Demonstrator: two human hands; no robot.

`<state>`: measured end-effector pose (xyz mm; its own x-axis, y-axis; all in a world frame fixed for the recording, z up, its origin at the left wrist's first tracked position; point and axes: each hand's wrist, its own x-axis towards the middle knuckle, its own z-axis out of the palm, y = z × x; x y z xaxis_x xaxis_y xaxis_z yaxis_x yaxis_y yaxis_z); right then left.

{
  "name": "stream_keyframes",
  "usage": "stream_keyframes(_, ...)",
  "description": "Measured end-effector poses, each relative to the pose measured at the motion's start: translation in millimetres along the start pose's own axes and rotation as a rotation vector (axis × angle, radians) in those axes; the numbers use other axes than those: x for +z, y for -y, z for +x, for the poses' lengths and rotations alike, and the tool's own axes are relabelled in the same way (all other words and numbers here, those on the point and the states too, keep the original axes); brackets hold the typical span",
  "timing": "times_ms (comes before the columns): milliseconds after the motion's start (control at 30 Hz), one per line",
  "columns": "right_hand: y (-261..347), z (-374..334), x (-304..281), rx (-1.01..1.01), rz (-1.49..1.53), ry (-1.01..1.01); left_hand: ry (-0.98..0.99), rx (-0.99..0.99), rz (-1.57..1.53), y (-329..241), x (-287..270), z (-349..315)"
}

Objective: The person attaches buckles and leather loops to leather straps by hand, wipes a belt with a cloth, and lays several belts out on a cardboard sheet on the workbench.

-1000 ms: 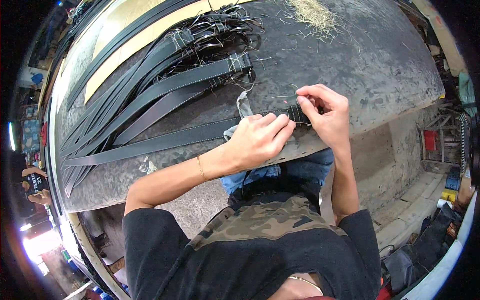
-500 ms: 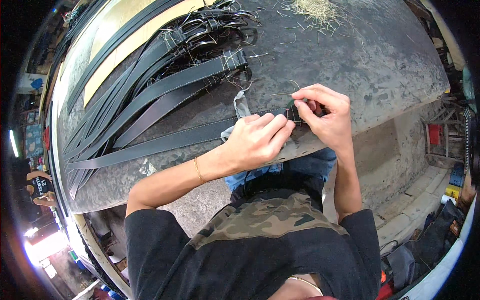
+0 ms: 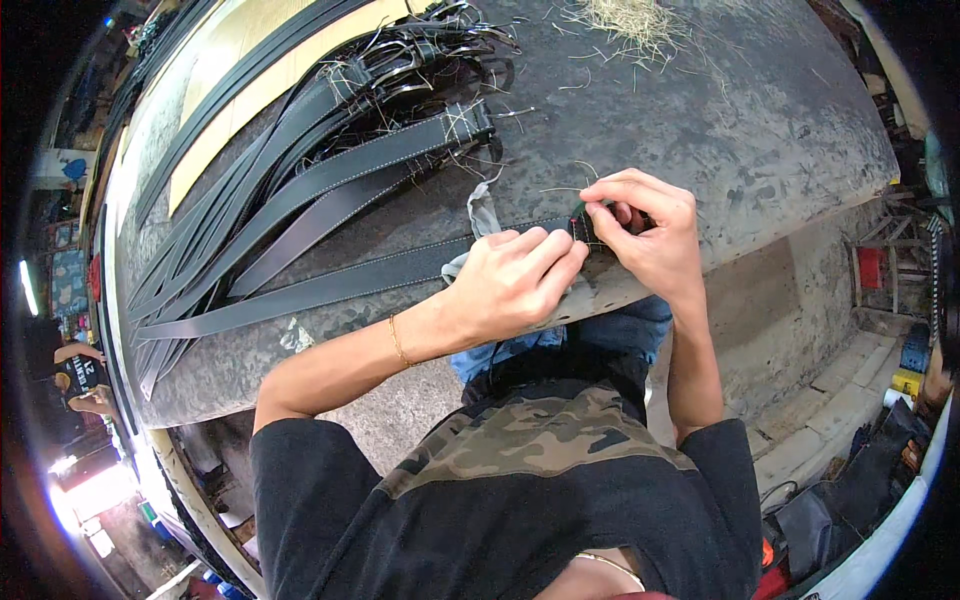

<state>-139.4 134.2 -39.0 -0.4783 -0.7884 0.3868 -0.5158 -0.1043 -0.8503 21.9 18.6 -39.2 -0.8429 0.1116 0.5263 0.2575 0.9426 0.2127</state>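
A black leather belt (image 3: 375, 281) with pale edge stitching lies along the near side of the table. My left hand (image 3: 518, 280) rests on it near its right end, fingers curled and closed on the strap. Just beyond, my right hand (image 3: 650, 225) is closed, thumb and forefinger pinched at the belt's end. What the pinch holds is hidden; a small dark green and red spot shows beside the fingertips. Loose pale threads stick out there. A grey cloth strip (image 3: 483, 210) lies against the belt by my left hand.
More stitched black belts (image 3: 300, 165) with metal buckles and loose threads fan across the table's left. Behind them lie plain black straps on a tan board (image 3: 250, 88). A heap of cut pale threads (image 3: 635, 25) sits at the back. Another person (image 3: 85, 375) is at the far left.
My right hand has shifted very slightly left at the belt's end, and a small red spot now shows by its fingertips. My left hand stays in place.
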Motion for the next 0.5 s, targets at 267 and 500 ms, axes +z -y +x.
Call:
stream_keyframes(267,-9.1,-4.2,0.7,0.136,0.2,-0.14,0.002,0.018,0.037,-1.2,0.0,0.6)
stream_keyframes(500,-3.9,-2.6,-1.8,0.057,0.085,-0.043,-0.011,0.016,0.035,-1.4,-0.7,1.1)
